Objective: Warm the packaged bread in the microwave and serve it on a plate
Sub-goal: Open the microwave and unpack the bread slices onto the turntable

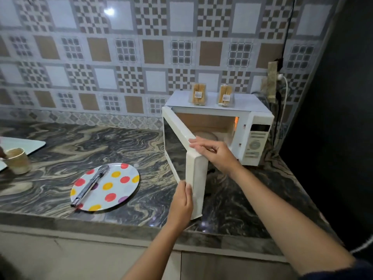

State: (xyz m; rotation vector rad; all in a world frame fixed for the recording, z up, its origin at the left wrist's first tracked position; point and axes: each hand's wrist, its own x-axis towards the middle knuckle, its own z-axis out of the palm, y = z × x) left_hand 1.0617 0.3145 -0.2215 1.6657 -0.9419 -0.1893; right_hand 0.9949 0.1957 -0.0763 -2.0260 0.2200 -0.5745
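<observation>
Kitchen counter: a person holds the open door [198,178] of a white microwave [256,142] with 2 bare hands above a marbled countertop [80,142]. The left hand [182,201] pinches the door's free edge low down, with the thumb on the near face and the fingers wrapped behind it. The right hand [214,154] grips the door's upper corner, its fingers [196,146] pressed together over the top edge. The door stands swung out toward the camera. Behind it the cavity is exposed, with a round turntable [205,136] on its floor and an orange glow at its right wall.

The bread sits on the microwave's roof, not inside. 1 pack of bread [198,94] stands upright at the left and a second pack [225,96] stands near it at the right. Both are clear-wrapped, carry a small label, and are close to the patterned tile wall [121,57].

Left of the microwave, well apart from the door, a round plate [121,186] with red, yellow and purple dots lies flat on the countertop. Metal tongs [90,183] lie diagonally across it, one end reaching the near rim. At the far left edge a paper cup [18,160] stands just beside a white tray [26,145]. A white cable [284,110] hangs down the wall at the microwave's right.
</observation>
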